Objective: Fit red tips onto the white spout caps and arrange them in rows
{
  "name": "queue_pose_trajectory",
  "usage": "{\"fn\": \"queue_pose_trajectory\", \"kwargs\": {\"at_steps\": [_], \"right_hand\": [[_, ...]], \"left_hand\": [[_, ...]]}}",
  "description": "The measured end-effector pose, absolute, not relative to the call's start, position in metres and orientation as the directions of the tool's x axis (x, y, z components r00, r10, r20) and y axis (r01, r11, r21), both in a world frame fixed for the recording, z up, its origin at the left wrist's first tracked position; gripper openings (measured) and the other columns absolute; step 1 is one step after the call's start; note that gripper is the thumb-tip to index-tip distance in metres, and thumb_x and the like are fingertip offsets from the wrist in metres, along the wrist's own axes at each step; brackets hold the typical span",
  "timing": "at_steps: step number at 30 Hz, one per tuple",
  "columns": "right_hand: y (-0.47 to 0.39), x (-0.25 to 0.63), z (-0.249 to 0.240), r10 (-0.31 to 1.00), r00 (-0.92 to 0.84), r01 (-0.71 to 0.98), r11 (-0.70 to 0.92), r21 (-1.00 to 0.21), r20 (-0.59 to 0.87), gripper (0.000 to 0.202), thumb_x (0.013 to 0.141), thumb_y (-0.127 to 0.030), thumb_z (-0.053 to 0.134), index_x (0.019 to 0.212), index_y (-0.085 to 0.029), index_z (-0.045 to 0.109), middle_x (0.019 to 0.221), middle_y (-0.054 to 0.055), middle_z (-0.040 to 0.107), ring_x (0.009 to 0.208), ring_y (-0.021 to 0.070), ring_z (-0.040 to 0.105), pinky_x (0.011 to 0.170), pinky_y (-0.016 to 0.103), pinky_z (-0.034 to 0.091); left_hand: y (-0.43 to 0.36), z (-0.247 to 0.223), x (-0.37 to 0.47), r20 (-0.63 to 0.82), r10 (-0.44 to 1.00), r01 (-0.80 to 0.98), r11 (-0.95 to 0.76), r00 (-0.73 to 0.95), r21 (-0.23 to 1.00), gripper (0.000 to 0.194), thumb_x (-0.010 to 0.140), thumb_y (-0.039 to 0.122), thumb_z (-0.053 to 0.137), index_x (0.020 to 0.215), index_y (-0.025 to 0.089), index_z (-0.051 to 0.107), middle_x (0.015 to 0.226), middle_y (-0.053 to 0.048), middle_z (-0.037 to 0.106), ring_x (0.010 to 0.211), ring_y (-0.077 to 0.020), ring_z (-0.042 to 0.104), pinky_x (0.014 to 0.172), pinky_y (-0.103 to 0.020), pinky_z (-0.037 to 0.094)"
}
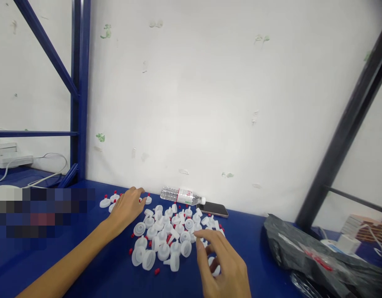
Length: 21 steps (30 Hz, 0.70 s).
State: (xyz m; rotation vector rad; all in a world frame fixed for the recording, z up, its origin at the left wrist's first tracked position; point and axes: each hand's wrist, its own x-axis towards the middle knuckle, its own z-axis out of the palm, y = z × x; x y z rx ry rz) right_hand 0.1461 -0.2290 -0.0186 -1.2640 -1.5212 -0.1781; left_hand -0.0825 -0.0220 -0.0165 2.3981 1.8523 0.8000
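Note:
My left hand (129, 207) is at the left of the pile, fingers bent and apart. A small white cap with a red tip shows between its thumb and fingers; I cannot make out whether they touch it. Other white caps with red tips (105, 202) stand upright beside this hand. My right hand (223, 263) hovers at the pile's right edge, thumb and index finger slightly apart. Partly hidden beneath it is a white cap (215, 267). Between my hands lies a heap of white spouted caps (163, 251), facing various ways, with small red tips (156, 271) scattered among them.
A clear water bottle (181, 195) lies on its side behind the heap, next to a dark phone (214, 209). Grey plastic bags (299, 248) lie at the right of the blue table (94, 269). A blue metal post (82, 91) stands by the white wall.

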Motion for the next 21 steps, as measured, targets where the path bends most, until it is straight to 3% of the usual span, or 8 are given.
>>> {"fn": "queue_pose_trajectory", "kwargs": {"at_steps": [7,14,18,21], "right_hand": [[-0.229,0.145,-0.020,0.601,0.162,0.761,0.428,-0.487,0.782,0.025,0.102,-0.034,0.050,0.101,-0.024,0.073,0.091,0.005,0.073,0.053,0.0116,0.062,0.042,0.021,0.045],[-0.229,0.145,-0.020,0.611,0.128,0.763,0.443,-0.471,0.781,0.024,0.102,-0.032,0.050,0.102,-0.025,0.073,0.089,0.004,0.072,0.052,0.0112,0.062,0.043,0.021,0.046],[-0.231,0.145,-0.017,0.620,0.136,0.770,0.425,-0.476,0.773,0.025,0.102,-0.032,0.049,0.105,-0.024,0.073,0.092,0.005,0.074,0.055,0.0120,0.063,0.045,0.021,0.047],[-0.232,0.145,-0.015,0.625,0.165,0.780,0.390,-0.489,0.763,0.028,0.102,-0.034,0.051,0.120,-0.025,0.071,0.102,0.008,0.075,0.062,0.0144,0.068,0.047,0.021,0.051]], "left_hand": [[-0.037,-0.017,-0.061,0.372,0.801,0.715,-0.591,0.468,0.374,0.036,0.104,0.047,0.049,0.113,0.019,0.069,0.109,-0.006,0.073,0.104,-0.0215,0.067,0.094,-0.042,0.051],[-0.036,-0.025,-0.060,0.363,0.806,0.659,-0.592,0.467,0.465,0.045,0.103,0.051,0.047,0.081,0.018,0.067,0.082,-0.003,0.069,0.089,-0.0217,0.065,0.092,-0.044,0.048],[-0.046,-0.005,-0.057,0.405,0.794,0.556,-0.608,0.454,0.567,0.043,0.101,0.052,0.044,0.093,0.021,0.073,0.106,-0.009,0.075,0.105,-0.0270,0.063,0.094,-0.041,0.045],[-0.064,0.014,-0.050,0.387,0.764,0.409,-0.617,0.516,0.672,0.042,0.098,0.055,0.049,0.100,0.022,0.074,0.110,-0.008,0.076,0.098,-0.0256,0.065,0.082,-0.035,0.049]]}}
